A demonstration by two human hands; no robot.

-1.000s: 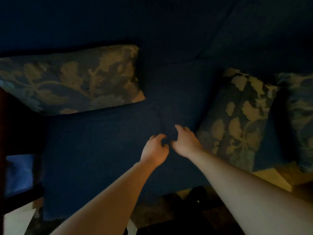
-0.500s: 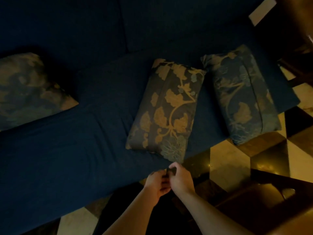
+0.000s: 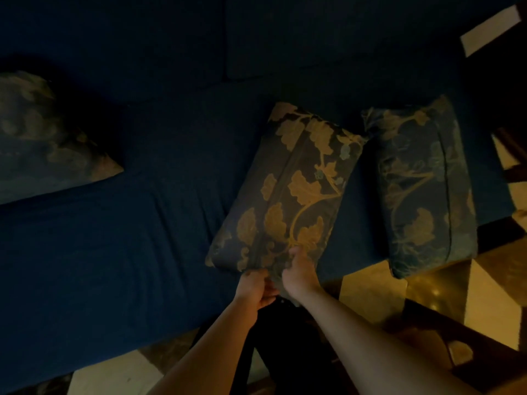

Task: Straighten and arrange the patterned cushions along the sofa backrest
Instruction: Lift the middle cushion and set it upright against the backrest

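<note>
A dark cushion with gold leaf pattern (image 3: 293, 183) lies flat and slanted on the dark blue sofa seat (image 3: 128, 238). My left hand (image 3: 255, 289) and my right hand (image 3: 298, 272) both grip its near edge at the front of the seat. A second patterned cushion (image 3: 422, 189) lies flat to its right, reaching the seat's front edge. A third patterned cushion (image 3: 42, 141) leans at the far left near the backrest (image 3: 171, 38).
Tiled floor in light and dark squares (image 3: 370, 292) runs along the sofa's front. Dark wooden furniture (image 3: 510, 155) stands at the right edge. The room is dim.
The view swung right from the sofa's left part to the middle cushion. My hands left the seat cover, drew back past the seat edge, and now hold the cushion's near edge.
</note>
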